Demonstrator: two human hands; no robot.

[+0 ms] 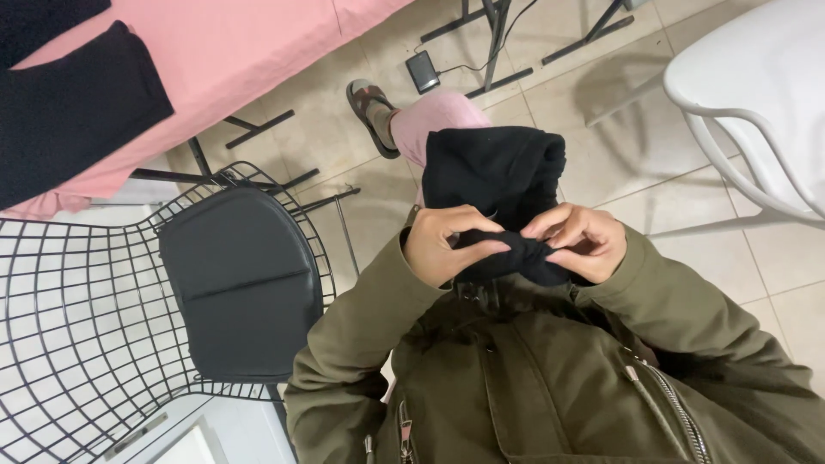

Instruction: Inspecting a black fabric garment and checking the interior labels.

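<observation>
Both hands, left hand (438,243) and right hand (583,241), are pinching the bunched edge of a black garment (494,172), looking barely halfway folded, most of it hanging loose.

Two hands (443,245) (584,241) grip one black garment (494,172), beside one wire chair (77,318), one white chair (756,77), one sandal (371,112).

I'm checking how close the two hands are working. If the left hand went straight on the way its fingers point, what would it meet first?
The left hand points across toward the right hand. It would first meet the bunched black garment both grip, then probably the right hand's fingertips just beyond.
</observation>
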